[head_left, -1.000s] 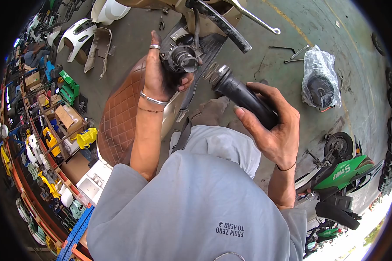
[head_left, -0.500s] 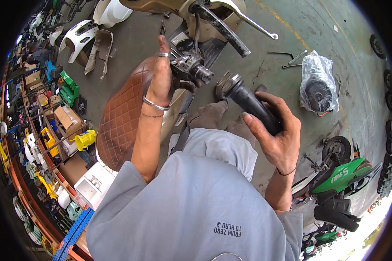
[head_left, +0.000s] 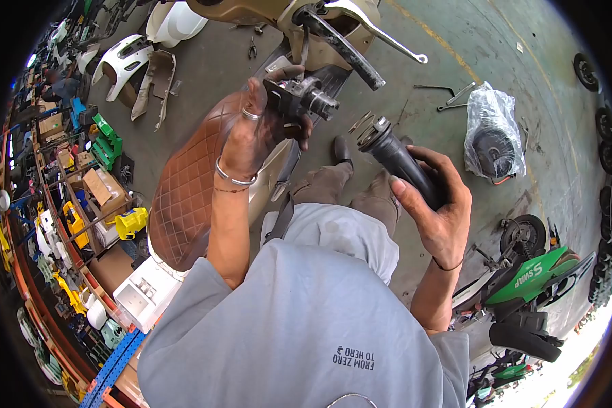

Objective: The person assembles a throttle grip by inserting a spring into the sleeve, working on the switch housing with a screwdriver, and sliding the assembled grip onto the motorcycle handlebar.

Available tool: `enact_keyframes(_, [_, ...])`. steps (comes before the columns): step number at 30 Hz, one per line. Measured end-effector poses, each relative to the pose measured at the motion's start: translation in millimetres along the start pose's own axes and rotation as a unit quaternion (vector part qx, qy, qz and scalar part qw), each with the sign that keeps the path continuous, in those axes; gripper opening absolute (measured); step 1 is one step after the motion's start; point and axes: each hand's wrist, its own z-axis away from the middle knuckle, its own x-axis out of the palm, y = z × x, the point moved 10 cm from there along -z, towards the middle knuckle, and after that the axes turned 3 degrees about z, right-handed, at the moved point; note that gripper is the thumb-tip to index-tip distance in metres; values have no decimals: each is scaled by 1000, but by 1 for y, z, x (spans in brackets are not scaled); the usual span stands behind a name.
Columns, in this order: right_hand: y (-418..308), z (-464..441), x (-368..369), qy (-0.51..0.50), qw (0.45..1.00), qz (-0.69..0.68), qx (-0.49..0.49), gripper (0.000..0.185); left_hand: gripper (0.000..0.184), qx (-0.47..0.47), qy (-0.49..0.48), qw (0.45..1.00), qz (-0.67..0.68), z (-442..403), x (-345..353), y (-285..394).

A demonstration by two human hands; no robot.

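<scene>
Our upturned left hand (head_left: 251,139) curls around the metal part (head_left: 304,97); our right hand (head_left: 443,212), thumb opposite fingers, clamps the tilted black tube (head_left: 402,163).

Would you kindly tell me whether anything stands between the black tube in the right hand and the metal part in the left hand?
Only a thin wire coil stands out from the end of the black tube, on the side facing the metal part. Nothing else visible lies in the gap between them.
</scene>
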Motion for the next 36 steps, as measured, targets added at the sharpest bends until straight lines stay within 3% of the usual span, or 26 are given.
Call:
enact_keyframes(3, [-6,0,0,5,1000,-14,3,44,71,15,5,999,-30,-6,-10,10])
enact_keyframes(7, [-27,-5,-1,30,997,19,-75,43,62,45,104,976,-188,-13,-20,34])
enact_keyframes(11, [-48,-9,0,44,987,57,-146,41,75,34,135,943,-302,-20,-8,44])
enact_keyframes(14, [-50,-12,0,46,987,67,-138,45,69,28,138,959,-248,-22,-9,45])
enact_keyframes(23, [-49,-25,9,34,995,2,-92,42,78,25,142,934,-326,-23,-5,57])
enact_keyframes(26, [-48,-28,12,35,994,-12,-100,42,71,18,131,944,-303,-22,-3,57])
enact_keyframes(36, [-42,-32,17,14,997,-29,-74,44,72,7,127,943,-308,-23,-9,53])
